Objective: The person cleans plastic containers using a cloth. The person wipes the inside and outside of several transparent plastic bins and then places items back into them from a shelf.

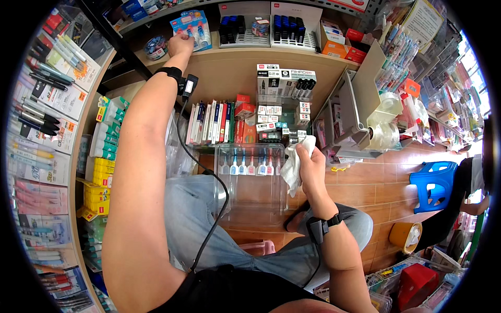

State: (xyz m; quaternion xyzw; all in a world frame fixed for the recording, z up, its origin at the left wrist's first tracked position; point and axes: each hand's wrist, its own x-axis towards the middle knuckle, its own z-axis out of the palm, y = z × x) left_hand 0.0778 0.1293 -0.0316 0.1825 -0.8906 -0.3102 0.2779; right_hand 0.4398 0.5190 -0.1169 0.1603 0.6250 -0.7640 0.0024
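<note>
At the upper left my left hand (pixel 181 45) grips the lower left side of a blue blister card (pixel 199 27) with several small bottles, at the edge of the upper shelf; its fingertips are partly hidden. A round clear tub of small colourful items (pixel 155 47) stands just left of that hand. My right hand (pixel 314 168) holds a crumpled white cloth or tissue (pixel 296 164), right of a clear plastic box (pixel 250 199) between my knees. Small bottles with blue and red tips (pixel 251 168) line the far end of the box.
Notebooks or books (pixel 209 122) and small boxed goods (pixel 270 113) fill the lower shelf. Black marker racks (pixel 289 29) stand above. A grey plastic rack (pixel 348 109) juts out at right. On the floor are a blue stool (pixel 434 186) and a yellow bin (pixel 403 236), near another person. Cables hang from both wrists.
</note>
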